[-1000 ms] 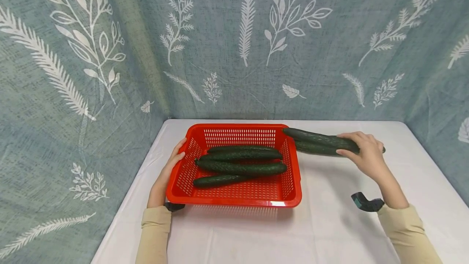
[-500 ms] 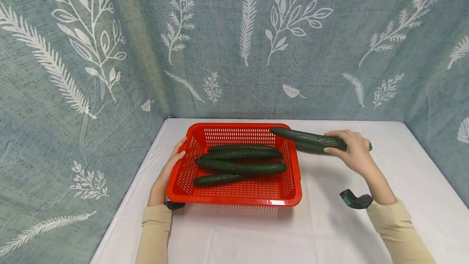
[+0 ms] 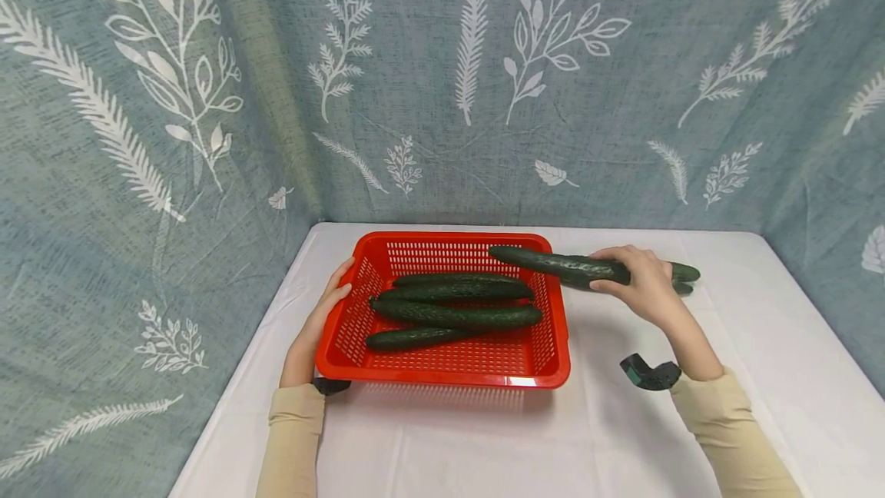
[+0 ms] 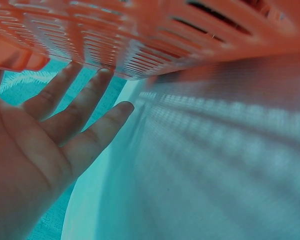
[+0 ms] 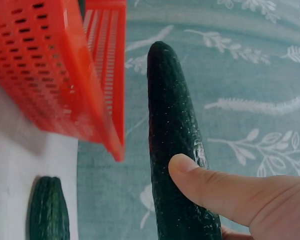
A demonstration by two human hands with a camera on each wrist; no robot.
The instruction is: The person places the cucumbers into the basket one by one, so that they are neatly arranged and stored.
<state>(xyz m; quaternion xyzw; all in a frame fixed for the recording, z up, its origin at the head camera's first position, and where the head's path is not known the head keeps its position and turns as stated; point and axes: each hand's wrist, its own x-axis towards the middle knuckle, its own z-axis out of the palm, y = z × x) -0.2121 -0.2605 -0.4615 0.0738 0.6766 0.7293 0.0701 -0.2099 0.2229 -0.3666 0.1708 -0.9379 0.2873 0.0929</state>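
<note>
My right hand (image 3: 644,284) grips a long dark green cucumber (image 3: 542,260) around its right part. Its far end hangs over the right rim of a red perforated plastic basket (image 3: 442,380). In the right wrist view, my thumb lies across the cucumber (image 5: 171,105) beside the basket wall (image 5: 27,60). Several cucumbers (image 3: 459,317) lie lengthwise inside the basket. My left hand (image 3: 318,327) rests against the basket's left side. The left wrist view shows its fingers (image 4: 97,132) nearly straight, spread, with tips at the slotted wall.
Behind my right hand, more cucumbers (image 3: 684,273) lie on the white-covered table (image 3: 498,444), partly hidden by the held one and the hand. A grey-green curtain (image 3: 429,198) with white leaf prints hangs around the table's back and sides.
My right hand has moved left with the cucumber, bringing its end over the basket rim; the cucumbers behind on the table are now more exposed. The left hand and basket have stayed put.
</note>
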